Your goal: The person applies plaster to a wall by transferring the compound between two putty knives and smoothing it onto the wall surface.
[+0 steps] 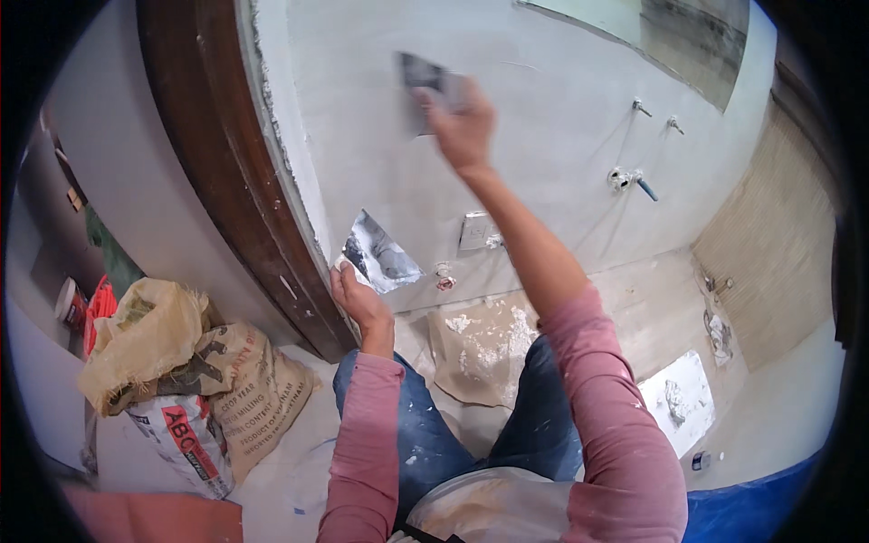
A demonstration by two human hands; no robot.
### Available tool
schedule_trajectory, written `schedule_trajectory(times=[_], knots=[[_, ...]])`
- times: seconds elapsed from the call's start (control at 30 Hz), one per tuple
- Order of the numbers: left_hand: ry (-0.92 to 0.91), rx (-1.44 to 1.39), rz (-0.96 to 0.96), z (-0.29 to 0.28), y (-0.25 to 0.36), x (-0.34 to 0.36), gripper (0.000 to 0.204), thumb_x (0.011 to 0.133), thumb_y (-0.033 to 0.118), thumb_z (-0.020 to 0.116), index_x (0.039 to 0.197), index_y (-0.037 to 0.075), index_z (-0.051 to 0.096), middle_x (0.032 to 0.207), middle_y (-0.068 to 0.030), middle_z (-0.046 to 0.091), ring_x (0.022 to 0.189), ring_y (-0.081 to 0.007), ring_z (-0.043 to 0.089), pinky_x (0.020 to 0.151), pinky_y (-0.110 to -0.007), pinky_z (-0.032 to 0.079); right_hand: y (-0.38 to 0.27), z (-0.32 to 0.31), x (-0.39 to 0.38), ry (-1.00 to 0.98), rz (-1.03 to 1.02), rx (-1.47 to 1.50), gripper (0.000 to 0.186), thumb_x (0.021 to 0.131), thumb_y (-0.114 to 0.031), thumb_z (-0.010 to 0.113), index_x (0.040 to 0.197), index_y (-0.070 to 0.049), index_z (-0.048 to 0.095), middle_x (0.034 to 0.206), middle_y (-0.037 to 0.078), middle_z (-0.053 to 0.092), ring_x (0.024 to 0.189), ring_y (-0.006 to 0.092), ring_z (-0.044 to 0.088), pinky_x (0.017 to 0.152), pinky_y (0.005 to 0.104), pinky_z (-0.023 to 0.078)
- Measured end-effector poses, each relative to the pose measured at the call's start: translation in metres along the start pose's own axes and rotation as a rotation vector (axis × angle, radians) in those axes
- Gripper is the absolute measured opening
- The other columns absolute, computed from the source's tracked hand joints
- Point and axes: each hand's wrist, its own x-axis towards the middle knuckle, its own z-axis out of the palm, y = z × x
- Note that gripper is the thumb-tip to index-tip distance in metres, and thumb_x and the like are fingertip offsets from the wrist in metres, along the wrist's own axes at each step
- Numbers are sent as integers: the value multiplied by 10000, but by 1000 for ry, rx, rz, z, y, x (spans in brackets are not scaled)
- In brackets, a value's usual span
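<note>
My right hand (465, 129) is raised in front of the grey-white wall (353, 136), gripping a flat putty knife (418, 72). Hand and blade are smeared by motion, so whether the blade touches the wall I cannot tell. Lower and to the left, beside the dark wooden door frame (213, 136), my left hand (365, 301) is closed on a second putty knife (387, 258). White paste smears that wide metal blade, and its handle is mostly hidden by my fingers.
A wall socket (474, 231), a drain stub (444, 279) and pipe fittings (621, 179) stick out of the wall. Filled sacks (267, 398) stand at the left. On the floor lie paste-spattered cardboard (480, 357) and a white board (692, 389) with a lump of paste.
</note>
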Motion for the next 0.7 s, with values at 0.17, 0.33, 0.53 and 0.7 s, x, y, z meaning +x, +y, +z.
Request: schedule_trajectory(times=[0.17, 0.33, 0.53, 0.7], knots=[[74, -17, -56, 7, 4, -5, 436, 1010, 242, 520, 1264, -109, 567, 1240, -169, 600, 1132, -252, 558, 1022, -358, 408, -48, 85, 12, -58, 32, 35, 323, 801, -233, 844, 901, -6, 637, 732, 201, 679, 640, 380, 643, 614, 430, 510], [95, -34, -66, 1, 0, 0, 427, 1005, 237, 520, 1257, -106, 567, 1232, -160, 602, 1129, -254, 567, 1010, -383, 427, -32, 67, 34, -47, 107, -29, 323, 796, -268, 799, 901, -37, 600, 811, 217, 677, 782, 455, 648, 692, 532, 511], [-37, -56, -67, -6, 11, 0, 408, 999, 238, 529, 1224, -99, 582, 1214, -166, 607, 1091, -264, 596, 979, -381, 457, 50, -17, 65, 175, 145, -317, 427, 767, -400, 844, 920, -32, 691, 804, 185, 730, 767, 405, 709, 704, 486, 551], [-23, -59, -81, -5, 10, 0, 429, 1004, 238, 530, 1258, -105, 569, 1237, -176, 604, 1109, -267, 596, 988, -375, 456, 101, -82, 82, 295, 151, -362, 434, 742, -378, 857, 948, -32, 698, 828, 191, 743, 796, 417, 720, 758, 493, 559]])
